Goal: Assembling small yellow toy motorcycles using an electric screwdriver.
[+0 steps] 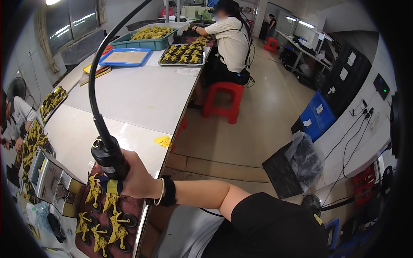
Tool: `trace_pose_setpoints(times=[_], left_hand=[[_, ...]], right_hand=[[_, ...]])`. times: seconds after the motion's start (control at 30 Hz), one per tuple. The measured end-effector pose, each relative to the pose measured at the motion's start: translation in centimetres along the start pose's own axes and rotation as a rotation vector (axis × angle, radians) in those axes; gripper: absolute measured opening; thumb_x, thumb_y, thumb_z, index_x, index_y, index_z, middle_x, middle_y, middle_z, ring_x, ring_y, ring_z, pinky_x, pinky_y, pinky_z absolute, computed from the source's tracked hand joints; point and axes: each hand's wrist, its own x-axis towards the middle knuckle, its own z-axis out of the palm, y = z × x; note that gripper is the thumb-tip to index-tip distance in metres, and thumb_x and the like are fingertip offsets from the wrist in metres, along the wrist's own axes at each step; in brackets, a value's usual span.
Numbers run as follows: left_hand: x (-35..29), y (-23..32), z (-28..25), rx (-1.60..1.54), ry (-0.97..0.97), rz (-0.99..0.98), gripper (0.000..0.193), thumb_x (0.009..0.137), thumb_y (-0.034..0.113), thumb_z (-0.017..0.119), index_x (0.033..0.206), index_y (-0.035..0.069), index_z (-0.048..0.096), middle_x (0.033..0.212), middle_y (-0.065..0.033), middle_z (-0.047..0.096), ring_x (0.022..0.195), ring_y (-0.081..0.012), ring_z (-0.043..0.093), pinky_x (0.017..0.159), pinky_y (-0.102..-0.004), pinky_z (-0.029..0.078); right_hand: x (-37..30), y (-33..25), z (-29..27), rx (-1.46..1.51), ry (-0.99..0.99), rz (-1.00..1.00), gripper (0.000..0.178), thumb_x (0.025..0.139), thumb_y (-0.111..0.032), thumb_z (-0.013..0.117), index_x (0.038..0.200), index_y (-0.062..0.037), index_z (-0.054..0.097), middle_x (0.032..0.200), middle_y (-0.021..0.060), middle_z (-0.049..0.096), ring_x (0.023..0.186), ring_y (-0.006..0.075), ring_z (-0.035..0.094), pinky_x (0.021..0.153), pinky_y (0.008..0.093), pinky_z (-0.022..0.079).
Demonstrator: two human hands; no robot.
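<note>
My right hand [141, 177] is wrapped round a black, cylindrical power tool [112, 161] that hangs from a thick black cable. Its working end is hidden behind my fingers. Yellow and blue wraps show at the fingers, next to a small yellow toy-motorcycle part [112, 201]. Several more yellow motorcycle assemblies with black wheels [119, 228] lie below the hand on a dark red cloth [133, 206]. My left hand is not in view.
A metal-and-yellow device [60, 189] stands left of the cloth. Further up the white table [146, 90] are a yellow scrap [162, 141], a blue-rimmed tray [148, 56], a tray of assemblies [183, 55] and a teal bin [167, 38]. A co-worker [230, 43] sits on a red stool [223, 101].
</note>
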Motion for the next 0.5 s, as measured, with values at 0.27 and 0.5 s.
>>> trace_pose_setpoints(times=[0.27, 0.5], left_hand=[[-2.0, -0.9, -0.4, 0.101, 0.056, 0.33, 0.024, 0.087, 0.033, 0.046, 0.094, 0.011, 0.053, 0.093, -0.0024, 0.055, 0.089, -0.0202, 0.047, 0.082, -0.0365, 0.033], [-1.5, 0.6, -0.3, 0.2, 0.088, 0.629, 0.027, 0.087, 0.035, 0.047, 0.098, 0.011, 0.055, 0.098, -0.0032, 0.057, 0.095, -0.0212, 0.049, 0.085, -0.0371, 0.033]], right_hand=[[0.1, 0.9, 0.0, 0.011, -0.011, -0.034, 0.039, 0.074, -0.005, 0.07, 0.107, -0.0022, 0.05, 0.089, -0.0008, 0.052, 0.079, 0.0054, 0.048, 0.071, 0.0215, 0.042], [0.4, 0.5, 1.0, 0.044, -0.062, -0.017, 0.043, 0.07, 0.005, 0.065, 0.109, 0.001, 0.047, 0.09, -0.0013, 0.048, 0.081, 0.0055, 0.045, 0.073, 0.0217, 0.044]])
